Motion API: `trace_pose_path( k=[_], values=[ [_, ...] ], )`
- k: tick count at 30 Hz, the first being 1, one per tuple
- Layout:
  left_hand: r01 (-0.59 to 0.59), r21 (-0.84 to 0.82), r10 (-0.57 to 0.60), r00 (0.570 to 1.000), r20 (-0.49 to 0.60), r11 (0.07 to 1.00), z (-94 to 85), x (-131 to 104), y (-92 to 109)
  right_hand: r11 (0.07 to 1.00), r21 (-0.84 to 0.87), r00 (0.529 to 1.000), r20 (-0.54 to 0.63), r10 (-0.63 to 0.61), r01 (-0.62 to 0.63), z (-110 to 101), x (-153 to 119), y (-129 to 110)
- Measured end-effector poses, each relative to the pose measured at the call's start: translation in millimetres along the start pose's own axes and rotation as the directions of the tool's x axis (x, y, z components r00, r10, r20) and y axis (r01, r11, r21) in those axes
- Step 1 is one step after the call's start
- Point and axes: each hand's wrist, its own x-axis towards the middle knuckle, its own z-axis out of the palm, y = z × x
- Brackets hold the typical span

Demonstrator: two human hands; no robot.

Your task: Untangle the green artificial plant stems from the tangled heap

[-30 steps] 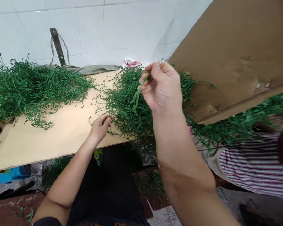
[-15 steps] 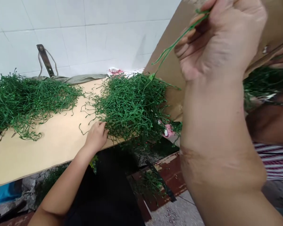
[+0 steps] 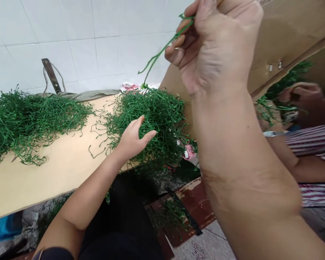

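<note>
A dense pile of thin green branching stems point(image 3: 162, 108), like artificial plant stems, lies at the right end of a cardboard sheet point(image 3: 62, 162). My left hand point(image 3: 134, 139) is over the near side of this pile, thumb and fingers apart, nothing seen in its grasp. High up and close to the camera, my right hand point(image 3: 216, 43) pinches a green stem point(image 3: 162, 50) between thumb and fingers. The stem dangles down to the left and its lower end overlaps the pile in view. The top of the right hand is cut off by the frame.
Another heap of green stems point(image 3: 29, 119) covers the cardboard's left end. Behind is a white tiled wall point(image 3: 70, 21); an upright cardboard panel point(image 3: 287, 32) stands at right. Beyond it a co-worker's hand point(image 3: 303, 94) is near more stems. Loose stems point(image 3: 173, 213) lie on a dark red surface below.
My left hand has moved up and right from the pile's front edge, and its thumb has spread. My right hand with the stem has shifted left in view. More of the co-worker shows.
</note>
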Motion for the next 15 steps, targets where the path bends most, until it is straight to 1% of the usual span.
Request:
trace_pose_path(
  k=[2, 4, 5, 7, 10, 12, 15],
  values=[
    [0.072, -0.068, -0.068, 0.996, 0.051, 0.995, 2.9, 3, -4, 1.0, 0.017, 1.0, -0.002, -0.003, 0.003, 1, 1, -2],
    [0.139, -0.141, -0.129, 0.988, 0.081, 0.98, 0.3, 2, -11, 1.0, 0.024, 1.0, -0.01, -0.007, 0.007, 0, 2, -4],
    [0.16, -0.178, -0.148, 0.986, 0.078, 0.971, -2.8, 0, -14, 1.0, 0.024, 1.0, -0.014, -0.009, 0.009, -1, 2, -4],
    [0.178, -0.26, -0.175, 0.984, 0.035, 0.949, -11.3, -4, -20, 1.0, 0.021, 1.0, -0.024, 0.006, -0.006, -4, 2, -2],
    [0.193, -0.382, -0.22, 0.975, -0.029, 0.904, -24.8, -13, -24, 0.997, 0.019, 0.997, -0.012, 0.075, -0.074, -6, -4, 4],
    [0.197, -0.437, -0.254, 0.964, -0.076, 0.877, -31.2, -18, -25, 0.992, 0.016, 0.991, 0.029, 0.128, -0.128, -4, -11, 8],
    [0.18, -0.453, -0.263, 0.956, -0.128, 0.873, -36.1, -26, -24, 0.983, 0.03, 0.974, 0.143, 0.176, -0.182, 9, -27, 13]
  ],
)
